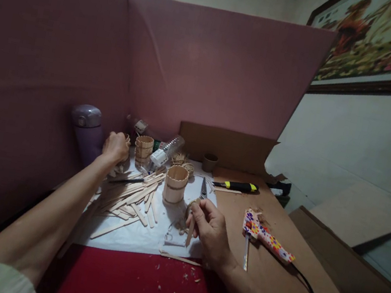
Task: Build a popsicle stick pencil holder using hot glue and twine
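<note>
My right hand (pixel 211 227) is closed around a wooden craft stick (pixel 190 235), which points down over the white sheet. Just beyond its fingers show the blades of scissors (pixel 204 188); their handles are hidden or hard to make out. My left hand (pixel 116 147) reaches far left with curled fingers, beside a small stick-built bucket (pixel 143 150). What lies under those fingers is mostly hidden. A second stick-built bucket (pixel 175 186) with a dark band stands upright between my hands. Many loose craft sticks (pixel 129 200) spread across the sheet, a dark pen-like tool (pixel 127 181) among them.
A purple flask (pixel 87 135) stands at the left by the pink partition (pixel 216 69). Clear plastic bottle (pixel 167 151), twine balls (pixel 187 168) and brown pot (pixel 210 162) sit behind. On the right cardboard (pixel 292 285) lie a black-yellow cutter (pixel 241 187) and a corded flowered glue gun (pixel 266 237).
</note>
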A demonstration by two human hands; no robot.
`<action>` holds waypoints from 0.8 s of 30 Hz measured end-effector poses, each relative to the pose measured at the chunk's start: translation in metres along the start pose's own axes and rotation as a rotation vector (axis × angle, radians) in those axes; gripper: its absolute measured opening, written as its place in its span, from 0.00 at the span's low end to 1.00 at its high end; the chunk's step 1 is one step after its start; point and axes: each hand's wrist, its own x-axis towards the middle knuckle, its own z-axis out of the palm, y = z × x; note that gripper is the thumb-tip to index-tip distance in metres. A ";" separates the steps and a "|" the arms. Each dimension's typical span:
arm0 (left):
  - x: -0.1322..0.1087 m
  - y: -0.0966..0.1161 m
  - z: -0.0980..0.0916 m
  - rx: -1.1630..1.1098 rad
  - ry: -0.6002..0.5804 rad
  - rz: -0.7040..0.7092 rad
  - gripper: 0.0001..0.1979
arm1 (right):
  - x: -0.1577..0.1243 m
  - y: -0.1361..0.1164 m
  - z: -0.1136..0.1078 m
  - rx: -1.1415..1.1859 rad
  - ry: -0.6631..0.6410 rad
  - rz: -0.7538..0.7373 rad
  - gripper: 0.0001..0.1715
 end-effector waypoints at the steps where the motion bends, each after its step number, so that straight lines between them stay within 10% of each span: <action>1: -0.003 0.003 -0.003 -0.004 0.023 0.007 0.19 | 0.001 0.000 0.000 0.017 -0.004 0.006 0.21; 7: -0.057 0.044 -0.028 -0.342 0.328 0.218 0.14 | 0.006 0.003 0.000 0.068 -0.037 0.025 0.18; 13: -0.156 0.084 -0.024 -0.967 -0.254 0.455 0.04 | 0.009 0.006 -0.002 0.039 -0.001 0.029 0.19; 24: -0.180 0.073 -0.014 -0.961 0.109 0.679 0.07 | 0.014 0.005 -0.006 0.057 0.050 0.041 0.21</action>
